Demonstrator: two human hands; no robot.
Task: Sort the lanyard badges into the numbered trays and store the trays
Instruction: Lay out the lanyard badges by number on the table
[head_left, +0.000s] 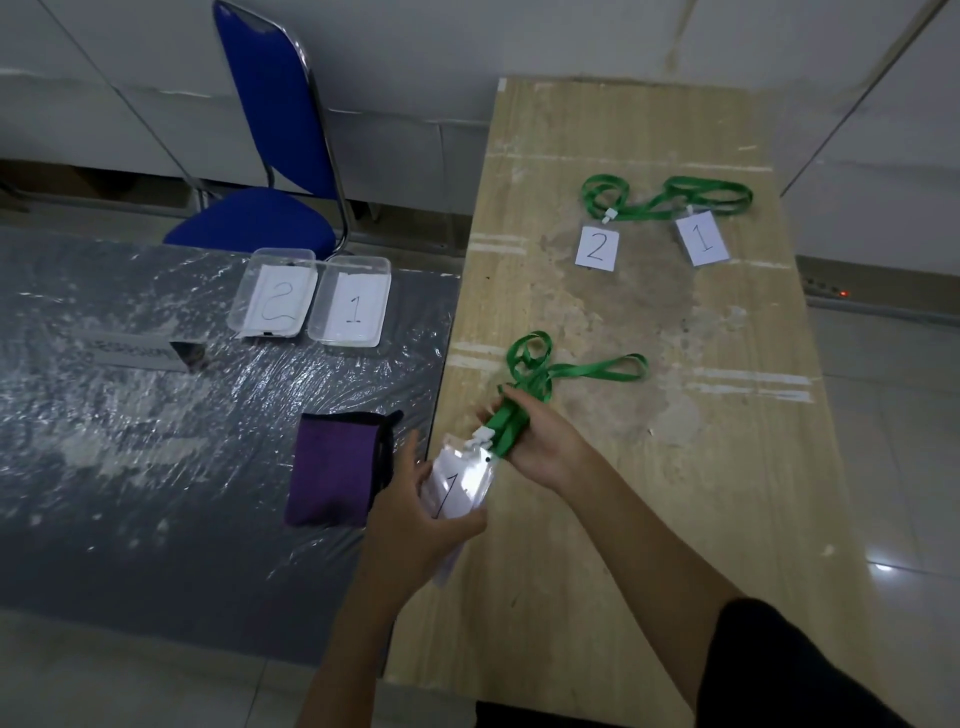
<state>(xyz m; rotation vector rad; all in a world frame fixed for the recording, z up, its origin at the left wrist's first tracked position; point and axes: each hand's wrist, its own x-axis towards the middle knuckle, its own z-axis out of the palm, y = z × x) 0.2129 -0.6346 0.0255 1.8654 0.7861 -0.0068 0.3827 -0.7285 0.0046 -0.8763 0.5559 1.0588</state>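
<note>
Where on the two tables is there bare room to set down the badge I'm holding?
Bare wood lies on the wooden table right of the right hand, below badge 2 and badge 1. The grey table is bare left of the purple pouch. It is crowded where the green lanyard trails, and around tray 2 and tray 1.

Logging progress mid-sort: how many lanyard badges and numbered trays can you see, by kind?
Lanyard badges: 3 (badge 2 and badge 1 on the wooden table, held badge 1)
Numbered trays: 2 (tray 2, tray 1)
Total: 5
</note>
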